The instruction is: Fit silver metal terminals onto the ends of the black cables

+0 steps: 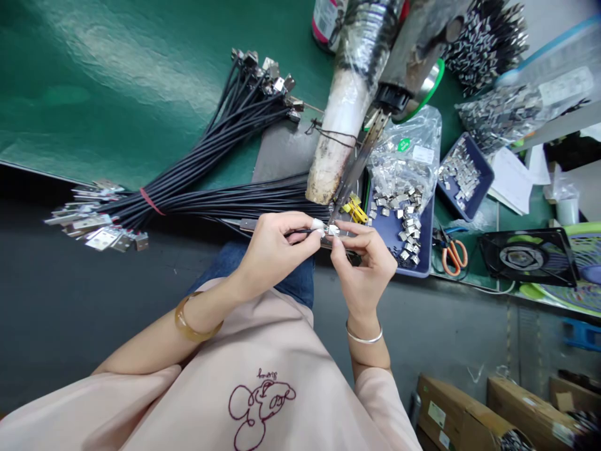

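Note:
My left hand (275, 247) is closed in a pinch on a thin black cable (300, 232), with a white cot on one fingertip. My right hand (364, 263) is closed on a small metal clip (333, 230) at that cable's end. Both hands meet just below a tape-wrapped tool (345, 106) with a dark tip (354, 172). A blue tray (420, 260) of loose metal clips lies right beside my right hand. A large bundle of black cables (211, 156) with metal ends spreads to the left on the green bench (117, 81).
A second blue tray (486, 175) and plastic bags of clips (507, 113) sit at the right. Orange-handled scissors (453, 254) lie next to a small black fan (526, 257). Cardboard boxes (460, 416) stand on the floor at the lower right.

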A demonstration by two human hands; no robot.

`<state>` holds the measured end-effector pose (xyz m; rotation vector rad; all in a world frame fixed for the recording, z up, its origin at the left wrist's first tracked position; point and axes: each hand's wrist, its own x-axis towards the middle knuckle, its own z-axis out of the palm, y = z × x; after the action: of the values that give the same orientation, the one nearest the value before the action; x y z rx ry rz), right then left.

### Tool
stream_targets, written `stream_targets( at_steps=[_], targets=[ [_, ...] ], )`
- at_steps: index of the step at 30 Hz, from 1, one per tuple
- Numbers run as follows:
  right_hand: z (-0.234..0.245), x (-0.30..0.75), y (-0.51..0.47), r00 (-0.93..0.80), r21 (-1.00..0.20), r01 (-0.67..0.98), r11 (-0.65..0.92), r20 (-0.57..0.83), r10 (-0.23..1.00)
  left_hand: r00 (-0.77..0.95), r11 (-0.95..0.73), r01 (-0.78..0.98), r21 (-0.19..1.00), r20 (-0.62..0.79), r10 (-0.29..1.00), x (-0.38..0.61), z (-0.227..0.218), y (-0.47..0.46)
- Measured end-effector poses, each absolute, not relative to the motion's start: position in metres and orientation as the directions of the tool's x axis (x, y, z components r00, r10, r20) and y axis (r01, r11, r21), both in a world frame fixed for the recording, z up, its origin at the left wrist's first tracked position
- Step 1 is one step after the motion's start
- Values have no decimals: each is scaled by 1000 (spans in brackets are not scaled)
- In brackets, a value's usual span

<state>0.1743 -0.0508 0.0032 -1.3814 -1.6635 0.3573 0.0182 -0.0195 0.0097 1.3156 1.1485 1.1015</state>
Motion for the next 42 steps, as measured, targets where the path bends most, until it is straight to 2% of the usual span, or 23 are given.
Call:
stream_targets(
  at_steps=[5,14,23,28,36,39,42],
  targets=[
    [1,174,-48,44,-677,651,342,483,875,110,6,42,999,-10,994,20,7,-17],
    [3,174,-44,26,-703,613,360,474,880,94,21,-13,1000,-20,995,21,0,-16],
    [8,174,-44,-43,-579,697,423,556,830,85,-72,7,997,71,994,20,9,-14],
    [6,175,-49,-77,-552,707,443,562,824,169,-31,25,999,27,985,18,10,-14],
    [6,171,-51,-58,-512,740,437,598,799,184,64,-7,998,-61,981,19,2,-18],
    [4,169,-52,-7,-570,712,411,579,815,167,115,-90,989,-99,981,17,2,-19],
    [3,170,-53,62,-779,559,285,382,922,210,135,-183,974,-95,973,15,2,-19]
  ],
)
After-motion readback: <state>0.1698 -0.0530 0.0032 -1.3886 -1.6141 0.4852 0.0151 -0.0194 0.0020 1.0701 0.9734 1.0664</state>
